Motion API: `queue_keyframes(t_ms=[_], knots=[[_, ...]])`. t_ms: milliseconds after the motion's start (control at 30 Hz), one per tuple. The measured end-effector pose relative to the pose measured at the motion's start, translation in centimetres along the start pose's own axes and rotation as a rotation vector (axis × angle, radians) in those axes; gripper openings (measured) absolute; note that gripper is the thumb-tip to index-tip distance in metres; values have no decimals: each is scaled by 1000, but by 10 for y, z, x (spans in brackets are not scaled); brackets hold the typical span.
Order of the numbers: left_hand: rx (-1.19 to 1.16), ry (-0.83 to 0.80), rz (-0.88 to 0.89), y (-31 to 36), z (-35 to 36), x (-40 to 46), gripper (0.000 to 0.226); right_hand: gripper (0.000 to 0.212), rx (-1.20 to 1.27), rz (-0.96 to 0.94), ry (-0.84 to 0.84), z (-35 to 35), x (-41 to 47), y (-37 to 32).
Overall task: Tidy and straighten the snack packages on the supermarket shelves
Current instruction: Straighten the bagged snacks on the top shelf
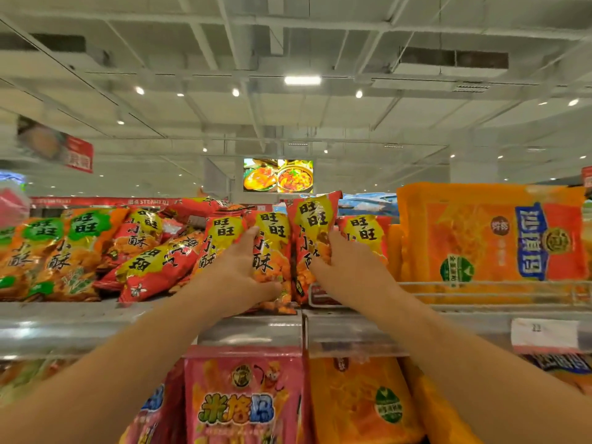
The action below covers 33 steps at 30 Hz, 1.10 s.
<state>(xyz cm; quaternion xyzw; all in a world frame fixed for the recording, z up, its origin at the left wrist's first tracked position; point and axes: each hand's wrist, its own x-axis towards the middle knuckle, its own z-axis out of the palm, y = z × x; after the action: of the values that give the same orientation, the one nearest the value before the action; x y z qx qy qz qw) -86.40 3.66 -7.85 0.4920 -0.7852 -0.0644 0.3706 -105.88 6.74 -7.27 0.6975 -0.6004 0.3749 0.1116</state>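
Observation:
Red snack bags with yellow labels stand on the top shelf [153,325]. My left hand [240,277] grips one upright red bag [272,248] from its left side, thumb under its lower edge. My right hand [346,267] grips a taller red bag [312,232] just to the right, fingers curled round its right edge. The two bags stand side by side, touching. Left of them, several red bags [153,267] lie tipped over in a loose heap. Another red bag [365,235] stands behind my right hand.
Orange bags with green labels [64,254] fill the shelf's left end. Large orange packs [493,235] stand behind a wire rail [499,285] on the right. A price tag [544,334] hangs on the shelf edge. Pink and orange packs [243,398] hang on the shelf below.

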Motion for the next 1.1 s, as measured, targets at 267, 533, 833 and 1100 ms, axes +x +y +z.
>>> queue_keyframes(t_ms=[267,533,833,1100], knots=[[118,36,78,-6,2,-4,102,55,-90,-88,91,22,-8,1],[252,283,267,-38,-24,-55,51,57,-38,-416,272,34,-37,-35],[411,382,-103,-189,-131,-187,37,55,240,-900,-32,132,-49,-228],[655,443,-321,-314,-262,-308,54,57,185,-949,-131,242,-26,-422]])
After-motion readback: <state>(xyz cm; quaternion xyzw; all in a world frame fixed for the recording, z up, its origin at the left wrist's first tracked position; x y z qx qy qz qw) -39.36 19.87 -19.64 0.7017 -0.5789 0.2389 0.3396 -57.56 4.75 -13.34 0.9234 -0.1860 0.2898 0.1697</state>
